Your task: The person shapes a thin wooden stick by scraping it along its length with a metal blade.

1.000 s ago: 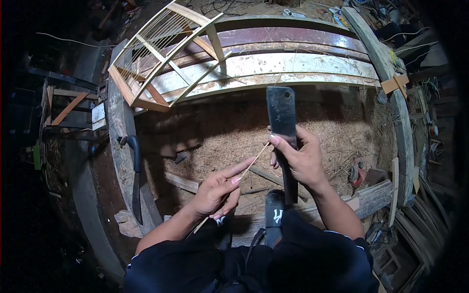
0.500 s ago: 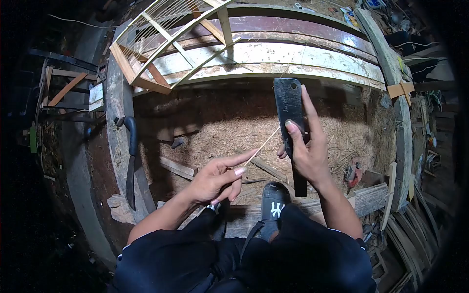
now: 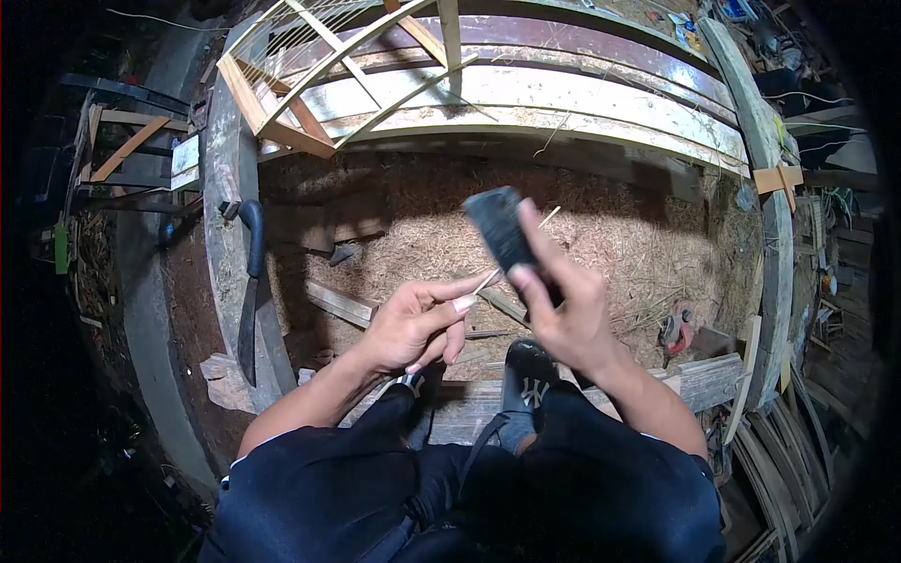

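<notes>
My left hand (image 3: 411, 328) pinches a thin wooden stick (image 3: 486, 281) between thumb and forefinger, the stick slanting up to the right. My right hand (image 3: 572, 314) grips a dark, broad-bladed cleaver (image 3: 496, 225), its thumb on the blade's face and its fingers behind. The cleaver is tilted to the left and smeared by motion. It crosses the stick's line, and a pale tip shows beyond it. Whether the edge touches the stick I cannot tell. Both hands are above the shaving-strewn ground, in front of my feet.
A wooden frame strung with thin lines (image 3: 310, 84) rests on the plank bench (image 3: 526, 94) ahead. A curved knife with a black handle (image 3: 248, 291) lies on the left beam (image 3: 225, 178). Wood offcuts (image 3: 338, 302) and a red tool (image 3: 678, 336) lie on the ground.
My right hand has moved left with the cleaver, which has tipped from nearly upright to leaning left. My left hand stays almost in place, still pinching the stick.
</notes>
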`<state>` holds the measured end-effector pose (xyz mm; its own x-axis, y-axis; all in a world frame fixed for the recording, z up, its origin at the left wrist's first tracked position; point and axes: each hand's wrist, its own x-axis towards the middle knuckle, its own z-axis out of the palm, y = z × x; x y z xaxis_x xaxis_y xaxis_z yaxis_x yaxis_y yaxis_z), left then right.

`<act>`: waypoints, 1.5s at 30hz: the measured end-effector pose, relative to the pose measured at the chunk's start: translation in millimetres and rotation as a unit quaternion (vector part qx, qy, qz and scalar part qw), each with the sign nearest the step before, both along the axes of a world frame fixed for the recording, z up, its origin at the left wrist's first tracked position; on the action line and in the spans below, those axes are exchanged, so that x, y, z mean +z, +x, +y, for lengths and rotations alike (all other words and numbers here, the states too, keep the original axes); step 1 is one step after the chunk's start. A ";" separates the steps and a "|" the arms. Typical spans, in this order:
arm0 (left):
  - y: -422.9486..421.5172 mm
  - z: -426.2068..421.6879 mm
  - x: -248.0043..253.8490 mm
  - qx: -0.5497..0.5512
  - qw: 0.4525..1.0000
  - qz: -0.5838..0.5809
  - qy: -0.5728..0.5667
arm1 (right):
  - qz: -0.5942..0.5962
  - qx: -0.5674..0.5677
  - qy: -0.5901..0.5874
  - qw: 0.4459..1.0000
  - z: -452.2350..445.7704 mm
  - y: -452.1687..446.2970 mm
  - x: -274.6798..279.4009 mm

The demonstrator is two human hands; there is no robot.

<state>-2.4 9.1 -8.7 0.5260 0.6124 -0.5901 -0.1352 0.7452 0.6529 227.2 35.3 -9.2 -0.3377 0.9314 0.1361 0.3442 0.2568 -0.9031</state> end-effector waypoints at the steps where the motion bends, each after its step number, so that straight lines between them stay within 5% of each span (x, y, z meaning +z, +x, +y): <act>1: -0.1 -0.2 0.1 -0.001 1.000 0.000 -0.001 | 0.014 0.039 -0.011 0.999 -4.5 -2.3 -0.1; 2: -0.1 -0.5 0.2 0.002 1.000 0.006 0.001 | 0.008 0.033 0.042 0.999 -4.9 -4.4 0.7; 6: 2.3 1.8 6.2 0.002 1.000 0.001 0.018 | 0.009 -0.087 -0.047 0.995 16.2 6.8 0.3; 17: 3.0 0.3 1.0 -0.031 0.999 0.023 0.015 | 0.033 -0.063 -0.097 0.993 9.4 14.3 -3.8; 24: 6.7 1.1 4.8 -0.035 0.999 -0.011 0.008 | 0.214 -0.128 -0.299 0.921 15.6 17.1 9.2; 40: 5.3 0.3 3.0 -0.066 0.976 0.136 0.158 | 0.045 -0.189 -0.156 0.969 28.4 28.8 16.4; 45: 6.2 1.5 4.5 -0.035 0.979 0.149 0.135 | -0.028 -0.128 -0.021 0.991 25.4 25.7 1.4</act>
<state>3.8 10.6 -4.2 0.4014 0.7360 -0.5452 0.1375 0.5400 0.8303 252.9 60.8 -7.9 -0.0947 0.9921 0.0825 0.4430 0.1162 -0.8890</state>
